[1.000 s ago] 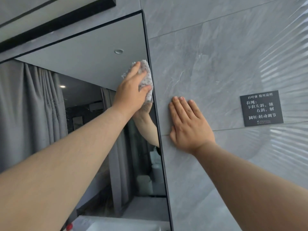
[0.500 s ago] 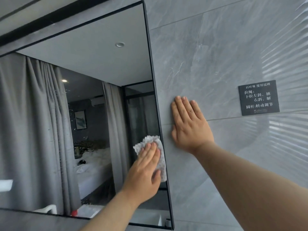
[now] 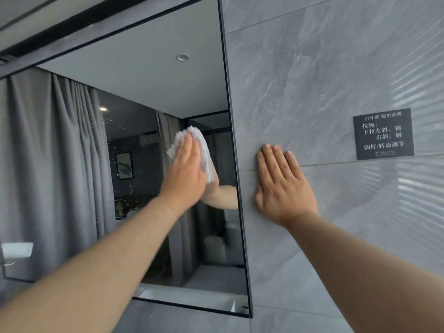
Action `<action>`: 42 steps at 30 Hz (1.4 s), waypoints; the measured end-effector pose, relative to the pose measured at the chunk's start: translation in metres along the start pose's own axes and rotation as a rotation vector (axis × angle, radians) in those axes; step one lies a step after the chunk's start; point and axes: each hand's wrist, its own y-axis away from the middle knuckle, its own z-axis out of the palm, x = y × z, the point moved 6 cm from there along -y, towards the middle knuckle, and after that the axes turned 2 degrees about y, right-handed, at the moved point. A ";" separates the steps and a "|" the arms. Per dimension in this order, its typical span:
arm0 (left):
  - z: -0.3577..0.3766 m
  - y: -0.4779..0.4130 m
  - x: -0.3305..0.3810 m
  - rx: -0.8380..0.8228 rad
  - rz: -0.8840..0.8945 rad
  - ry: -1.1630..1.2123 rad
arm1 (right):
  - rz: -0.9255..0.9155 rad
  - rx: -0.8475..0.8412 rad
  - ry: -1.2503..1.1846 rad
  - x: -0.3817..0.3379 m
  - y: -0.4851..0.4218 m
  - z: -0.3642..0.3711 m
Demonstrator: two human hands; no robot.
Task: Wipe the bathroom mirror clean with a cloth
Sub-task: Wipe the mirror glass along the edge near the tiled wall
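Note:
A black-framed mirror fills the left of the head view and reflects grey curtains and a dim room. My left hand presses a white cloth flat against the glass near the mirror's right edge, at mid height, with straight fingers. The cloth shows above and to the right of the fingers. My right hand lies flat on the grey tiled wall just right of the mirror's frame, fingers straight and together.
A small black sign with white writing is fixed to the wall right of my right hand. White specks show on the glass left of my left forearm. The mirror's right frame edge stands out from the wall.
My left hand with the cloth went from the mirror's upper right down to its lower right, then back up to mid height and a little left. My right hand stayed on the wall.

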 end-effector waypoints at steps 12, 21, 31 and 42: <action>0.042 0.091 -0.006 -0.266 -0.025 0.021 | -0.049 0.020 -0.017 0.001 0.007 -0.003; 0.129 0.249 0.020 -0.341 -0.080 -0.050 | -0.062 0.019 -0.025 -0.011 0.054 0.002; 0.096 0.187 0.014 -0.130 -0.187 0.025 | -0.051 0.009 -0.019 -0.012 0.053 0.003; 0.111 0.179 0.046 -0.068 -0.633 0.243 | -0.040 -0.039 -0.008 -0.013 0.054 0.005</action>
